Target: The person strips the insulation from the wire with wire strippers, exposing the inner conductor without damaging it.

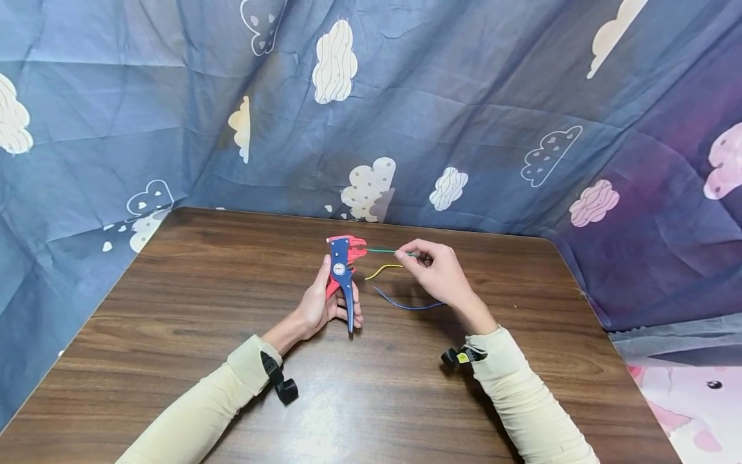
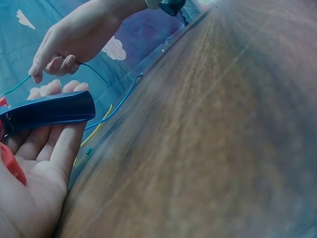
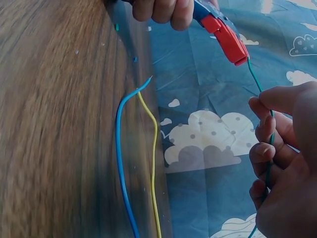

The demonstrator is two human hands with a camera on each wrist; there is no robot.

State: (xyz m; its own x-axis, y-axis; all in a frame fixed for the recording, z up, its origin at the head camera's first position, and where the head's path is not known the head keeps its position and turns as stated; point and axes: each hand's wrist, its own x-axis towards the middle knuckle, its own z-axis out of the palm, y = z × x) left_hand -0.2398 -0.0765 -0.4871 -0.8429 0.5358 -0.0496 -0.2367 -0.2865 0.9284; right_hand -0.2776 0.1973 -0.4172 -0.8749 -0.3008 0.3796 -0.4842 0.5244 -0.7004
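Note:
A red and blue wire stripper stands upright in my left hand, its red jaws facing right. The fingers pass behind the blue handle and the thumb lies along the tool's left side. Between thumb and forefinger, my right hand pinches a thin green wire. That wire runs left to the red jaws, its far end hidden at them in the right wrist view. Its other end trails through the curled fingers. Below lie a yellow wire and a blue wire, whose tip looks bare.
The brown wooden table carries a small green scrap and a blue scrap near the wires. Behind the table's far edge hangs a blue cloud-print cloth. Black wrist cameras sit at both cuffs.

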